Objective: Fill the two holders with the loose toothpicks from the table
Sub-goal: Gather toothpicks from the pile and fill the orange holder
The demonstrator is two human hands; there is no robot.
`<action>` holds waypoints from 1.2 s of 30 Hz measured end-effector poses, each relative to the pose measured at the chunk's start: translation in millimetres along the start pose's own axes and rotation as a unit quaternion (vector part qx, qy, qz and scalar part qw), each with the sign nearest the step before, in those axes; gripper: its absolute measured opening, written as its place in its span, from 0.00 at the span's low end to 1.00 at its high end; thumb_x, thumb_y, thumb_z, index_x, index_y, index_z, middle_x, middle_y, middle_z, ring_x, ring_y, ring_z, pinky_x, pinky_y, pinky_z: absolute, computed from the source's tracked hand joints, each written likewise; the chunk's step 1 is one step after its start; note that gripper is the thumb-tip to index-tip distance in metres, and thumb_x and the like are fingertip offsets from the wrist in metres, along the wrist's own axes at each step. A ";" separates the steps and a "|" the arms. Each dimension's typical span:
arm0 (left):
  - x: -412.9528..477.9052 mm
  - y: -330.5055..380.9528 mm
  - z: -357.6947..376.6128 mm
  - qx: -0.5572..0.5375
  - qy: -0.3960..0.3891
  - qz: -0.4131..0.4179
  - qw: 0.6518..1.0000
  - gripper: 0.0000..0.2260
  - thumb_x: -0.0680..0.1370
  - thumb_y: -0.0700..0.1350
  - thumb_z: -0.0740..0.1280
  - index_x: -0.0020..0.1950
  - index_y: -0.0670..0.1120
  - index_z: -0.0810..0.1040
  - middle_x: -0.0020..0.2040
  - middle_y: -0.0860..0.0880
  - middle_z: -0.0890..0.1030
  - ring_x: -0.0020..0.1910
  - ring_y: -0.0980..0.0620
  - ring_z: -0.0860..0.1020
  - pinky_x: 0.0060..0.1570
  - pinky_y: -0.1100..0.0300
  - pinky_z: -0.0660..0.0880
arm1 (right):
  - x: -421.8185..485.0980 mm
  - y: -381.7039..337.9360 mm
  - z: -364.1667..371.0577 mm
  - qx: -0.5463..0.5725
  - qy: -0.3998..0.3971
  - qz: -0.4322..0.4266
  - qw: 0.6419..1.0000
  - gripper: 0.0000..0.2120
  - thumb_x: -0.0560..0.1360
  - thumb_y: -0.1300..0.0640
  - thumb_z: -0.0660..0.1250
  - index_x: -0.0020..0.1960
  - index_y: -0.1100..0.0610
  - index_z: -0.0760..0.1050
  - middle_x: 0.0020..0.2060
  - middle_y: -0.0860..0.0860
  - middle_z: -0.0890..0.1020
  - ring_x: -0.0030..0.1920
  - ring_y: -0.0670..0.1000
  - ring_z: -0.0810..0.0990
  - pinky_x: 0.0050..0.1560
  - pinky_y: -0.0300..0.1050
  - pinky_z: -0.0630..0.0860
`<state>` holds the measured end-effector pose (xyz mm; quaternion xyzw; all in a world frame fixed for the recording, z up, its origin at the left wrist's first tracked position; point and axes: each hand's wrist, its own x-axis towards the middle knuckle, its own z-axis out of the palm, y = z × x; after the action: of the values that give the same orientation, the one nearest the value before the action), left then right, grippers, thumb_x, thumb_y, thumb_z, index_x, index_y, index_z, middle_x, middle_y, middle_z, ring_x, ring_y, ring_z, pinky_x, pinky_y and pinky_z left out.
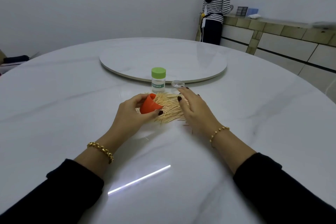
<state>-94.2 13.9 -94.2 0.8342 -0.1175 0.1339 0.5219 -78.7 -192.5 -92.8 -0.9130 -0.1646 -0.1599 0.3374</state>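
A pile of loose wooden toothpicks (pixel 170 110) lies on the white marble table (pixel 72 96). My left hand (pixel 132 112) grips an orange holder (pixel 149 105), tipped on its side with its mouth toward the pile and toothpicks at its rim. My right hand (pixel 194 109) rests on the right side of the pile with straight fingers. Behind the pile stands a clear holder with a green cap (pixel 158 80), labelled "toothpick". A small clear lid (pixel 177 83) lies to its right.
A round turntable (pixel 163 60) sits in the table's middle, just behind the holders. A few stray toothpicks lie near my right wrist. A person in a striped top stands at a counter (pixel 272 23) at the back right.
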 end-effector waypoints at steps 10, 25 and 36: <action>-0.9 1.7 1.6 -0.010 -0.003 -0.004 1.000 0.24 0.67 0.49 0.77 0.61 0.54 0.76 0.55 0.54 0.80 0.55 0.58 0.77 0.50 0.69 0.74 | 3.5 26.8 5.8 -0.109 -0.115 0.109 0.981 0.17 0.81 0.47 0.51 0.60 0.58 0.66 0.58 0.55 0.73 0.63 0.56 0.67 0.66 0.55 0.61; -2.4 3.6 2.7 -0.003 -0.012 0.002 1.000 0.25 0.68 0.47 0.77 0.64 0.50 0.76 0.58 0.52 0.79 0.57 0.55 0.76 0.48 0.71 0.72 | -2.4 37.8 -43.3 -0.070 -0.184 0.081 0.977 0.23 0.76 0.66 0.62 0.63 0.43 0.75 0.59 0.46 0.77 0.46 0.38 0.73 0.46 0.30 0.66; -3.1 4.9 2.8 -0.005 -0.013 0.012 1.000 0.24 0.68 0.47 0.77 0.63 0.51 0.77 0.56 0.53 0.79 0.56 0.57 0.76 0.49 0.70 0.73 | -19.9 32.7 -51.1 -0.029 -0.224 0.052 0.973 0.21 0.78 0.58 0.66 0.68 0.44 0.70 0.71 0.43 0.68 0.71 0.42 0.64 0.62 0.29 0.57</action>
<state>-98.5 9.5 -92.3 0.8320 -0.1353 0.1286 0.5224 -92.3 -253.9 -82.3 -0.9421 -0.1841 0.0619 0.2735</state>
